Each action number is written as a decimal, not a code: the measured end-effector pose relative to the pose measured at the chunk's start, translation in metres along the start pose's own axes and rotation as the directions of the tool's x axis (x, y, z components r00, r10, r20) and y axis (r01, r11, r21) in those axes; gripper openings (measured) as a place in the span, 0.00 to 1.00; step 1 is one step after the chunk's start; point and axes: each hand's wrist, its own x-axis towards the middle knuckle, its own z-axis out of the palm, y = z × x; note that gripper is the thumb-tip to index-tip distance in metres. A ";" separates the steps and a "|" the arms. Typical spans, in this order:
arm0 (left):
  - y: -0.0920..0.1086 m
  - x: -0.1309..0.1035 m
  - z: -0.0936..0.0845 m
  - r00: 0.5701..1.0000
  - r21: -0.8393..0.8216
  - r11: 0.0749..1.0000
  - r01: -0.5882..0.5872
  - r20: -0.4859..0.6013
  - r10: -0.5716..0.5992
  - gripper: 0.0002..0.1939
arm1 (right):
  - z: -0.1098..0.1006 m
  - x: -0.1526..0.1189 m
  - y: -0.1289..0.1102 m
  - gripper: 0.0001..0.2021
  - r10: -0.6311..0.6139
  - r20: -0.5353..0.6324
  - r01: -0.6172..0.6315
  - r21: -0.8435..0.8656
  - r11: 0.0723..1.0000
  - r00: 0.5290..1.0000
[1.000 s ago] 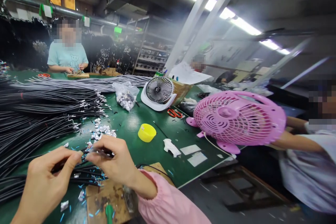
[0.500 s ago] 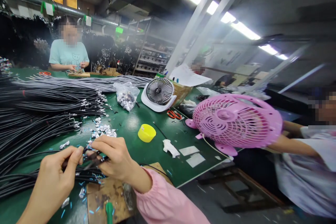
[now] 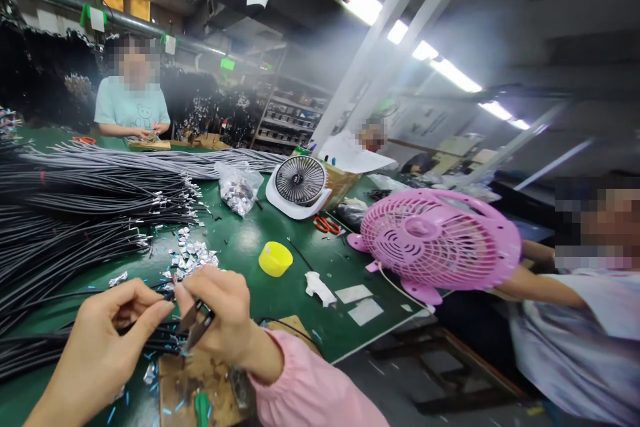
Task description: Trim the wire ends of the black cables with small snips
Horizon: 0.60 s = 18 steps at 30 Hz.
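My left hand pinches the end of a black cable between thumb and finger at the lower left. Close beside it, my right hand is closed around a small dark metal cutting tool, with its fingertips at the cable end. Below the hands lies a stained wooden board with a green-handled tool on it. Bundles of black cables with stripped ends spread over the left of the green table. Silvery foil scraps lie just beyond my hands.
A yellow ring, orange scissors, a plastic bag and a small white fan stand or lie ahead. A large pink fan is at the right, beside a person. Another person sits across the table.
My right hand has turned, and the tool's blades now point down toward the board. My left hand has shifted slightly right. The view has turned a little.
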 end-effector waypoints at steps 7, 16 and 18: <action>-0.006 0.006 -0.006 0.982 0.101 0.983 -0.153 0.123 0.140 0.29 | 0.001 0.003 0.002 0.17 0.263 0.144 -0.290 0.218 0.932 0.954; -0.019 -0.002 0.004 0.966 0.127 0.965 -0.230 -0.088 0.242 0.19 | 0.007 0.018 -0.013 0.11 0.592 0.081 -0.538 0.527 0.657 0.802; -0.021 0.000 0.002 0.972 0.114 0.971 -0.213 -0.081 0.222 0.21 | 0.007 0.019 -0.013 0.10 0.615 0.148 -0.565 0.599 0.568 0.775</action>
